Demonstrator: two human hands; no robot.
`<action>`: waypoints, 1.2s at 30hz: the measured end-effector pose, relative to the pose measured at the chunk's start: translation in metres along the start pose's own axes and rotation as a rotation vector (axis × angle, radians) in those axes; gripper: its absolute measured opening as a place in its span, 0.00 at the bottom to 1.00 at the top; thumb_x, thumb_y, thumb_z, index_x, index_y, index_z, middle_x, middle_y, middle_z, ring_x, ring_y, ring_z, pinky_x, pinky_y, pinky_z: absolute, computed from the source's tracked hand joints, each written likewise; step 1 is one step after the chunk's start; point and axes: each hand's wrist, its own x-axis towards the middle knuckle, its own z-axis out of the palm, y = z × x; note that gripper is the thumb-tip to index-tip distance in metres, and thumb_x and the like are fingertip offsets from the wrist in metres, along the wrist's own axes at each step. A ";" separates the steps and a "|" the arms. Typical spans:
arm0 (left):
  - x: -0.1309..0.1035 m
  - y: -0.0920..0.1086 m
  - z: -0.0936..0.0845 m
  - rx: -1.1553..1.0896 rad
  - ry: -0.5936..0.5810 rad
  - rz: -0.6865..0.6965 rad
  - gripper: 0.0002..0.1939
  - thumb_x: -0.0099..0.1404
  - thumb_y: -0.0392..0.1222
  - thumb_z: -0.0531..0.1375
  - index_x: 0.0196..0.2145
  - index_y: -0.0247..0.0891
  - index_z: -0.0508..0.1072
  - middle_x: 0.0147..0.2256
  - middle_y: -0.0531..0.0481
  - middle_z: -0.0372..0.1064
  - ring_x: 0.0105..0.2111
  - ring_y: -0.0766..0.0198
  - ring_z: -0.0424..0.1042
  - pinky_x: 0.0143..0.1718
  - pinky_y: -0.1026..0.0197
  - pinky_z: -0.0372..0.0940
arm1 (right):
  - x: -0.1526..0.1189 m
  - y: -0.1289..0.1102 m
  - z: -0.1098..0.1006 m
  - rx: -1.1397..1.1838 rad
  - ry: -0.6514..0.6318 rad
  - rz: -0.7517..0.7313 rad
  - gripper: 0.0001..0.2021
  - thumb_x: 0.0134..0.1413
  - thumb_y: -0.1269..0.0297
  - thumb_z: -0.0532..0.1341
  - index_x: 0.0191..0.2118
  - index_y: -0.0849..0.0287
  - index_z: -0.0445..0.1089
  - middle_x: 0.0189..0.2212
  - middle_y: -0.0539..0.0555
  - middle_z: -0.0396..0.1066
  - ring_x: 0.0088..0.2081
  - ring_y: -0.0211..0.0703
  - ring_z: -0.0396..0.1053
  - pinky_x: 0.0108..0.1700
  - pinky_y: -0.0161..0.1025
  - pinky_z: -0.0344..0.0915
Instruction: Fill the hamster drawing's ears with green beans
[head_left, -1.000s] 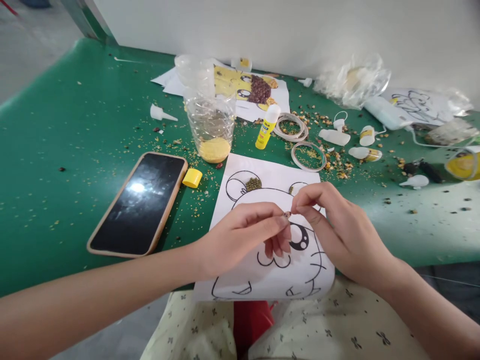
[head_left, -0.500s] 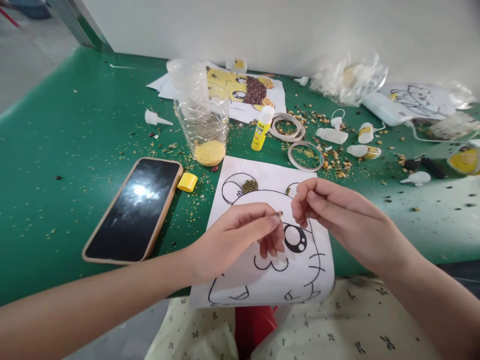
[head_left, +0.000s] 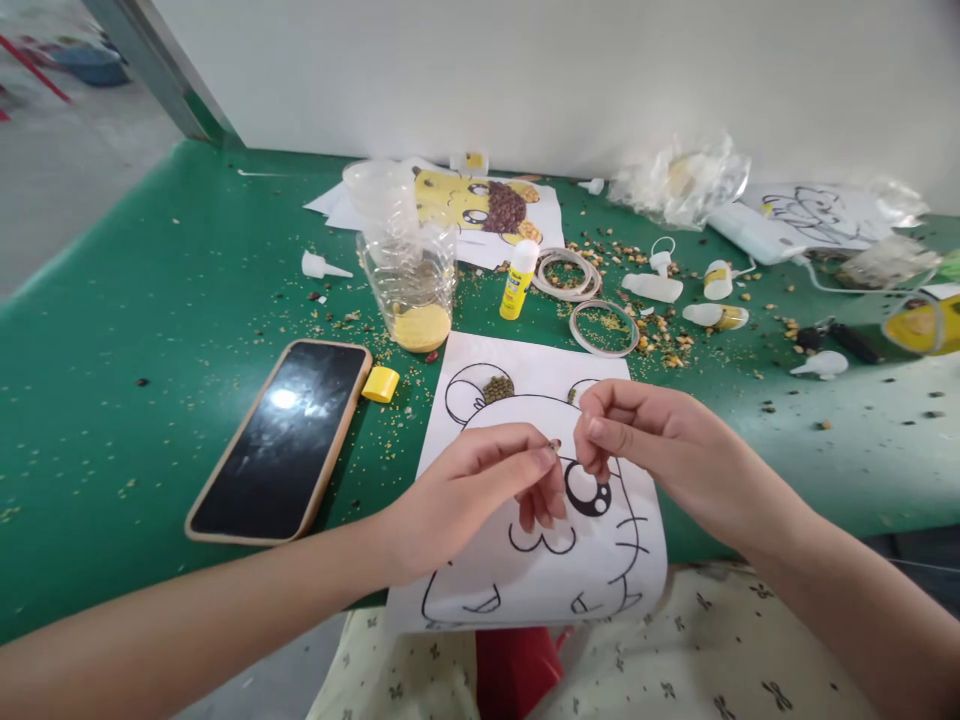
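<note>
White sheet [head_left: 525, 585] — cartoon outline, ears partly green, on table [head_left: 142, 470]

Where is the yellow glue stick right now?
In the head view, the glue stick stands upright on the green table, just right of the clear plastic cup and left of the tape rolls.

The print on the glue stick [head_left: 517, 281] is illegible.

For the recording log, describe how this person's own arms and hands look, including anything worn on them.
The left hand and right hand are bare: no gloves, rings, watch or bracelet can be seen. No sleeve shows on either forearm. Below them is a pale garment with small dark motifs.
</note>
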 end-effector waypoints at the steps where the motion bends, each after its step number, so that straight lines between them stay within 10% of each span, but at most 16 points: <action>1: 0.000 0.000 0.000 -0.002 -0.001 -0.001 0.14 0.68 0.39 0.49 0.28 0.32 0.68 0.27 0.50 0.69 0.26 0.71 0.66 0.32 0.66 0.61 | 0.000 0.000 0.000 0.016 -0.007 0.004 0.08 0.55 0.62 0.59 0.29 0.59 0.63 0.24 0.47 0.69 0.26 0.30 0.64 0.29 0.29 0.62; 17: -0.002 0.001 0.002 -0.013 -0.007 -0.012 0.14 0.67 0.40 0.50 0.28 0.33 0.68 0.28 0.49 0.68 0.26 0.70 0.65 0.31 0.65 0.61 | 0.001 0.002 -0.001 -0.005 -0.027 -0.002 0.10 0.56 0.59 0.58 0.32 0.61 0.68 0.25 0.51 0.70 0.25 0.34 0.66 0.28 0.33 0.65; 24: -0.002 0.000 0.002 -0.026 -0.002 -0.017 0.14 0.67 0.40 0.50 0.27 0.33 0.68 0.27 0.50 0.68 0.26 0.70 0.65 0.31 0.64 0.61 | -0.009 0.004 0.006 -0.735 0.244 -0.467 0.05 0.58 0.69 0.55 0.38 0.57 0.68 0.33 0.51 0.72 0.35 0.37 0.68 0.37 0.36 0.64; 28: -0.001 -0.002 0.002 -0.071 -0.023 -0.003 0.14 0.67 0.41 0.50 0.27 0.33 0.67 0.26 0.50 0.68 0.26 0.69 0.66 0.31 0.63 0.61 | -0.016 0.005 0.013 -0.923 0.173 -0.699 0.07 0.55 0.75 0.57 0.38 0.57 0.66 0.32 0.50 0.72 0.34 0.36 0.67 0.38 0.35 0.63; 36: -0.002 0.000 0.003 -0.079 -0.074 -0.024 0.14 0.68 0.39 0.48 0.28 0.32 0.67 0.28 0.48 0.67 0.27 0.69 0.65 0.31 0.63 0.61 | -0.015 0.004 0.015 -0.918 0.179 -0.636 0.07 0.56 0.76 0.55 0.34 0.57 0.65 0.28 0.49 0.70 0.31 0.36 0.66 0.34 0.35 0.62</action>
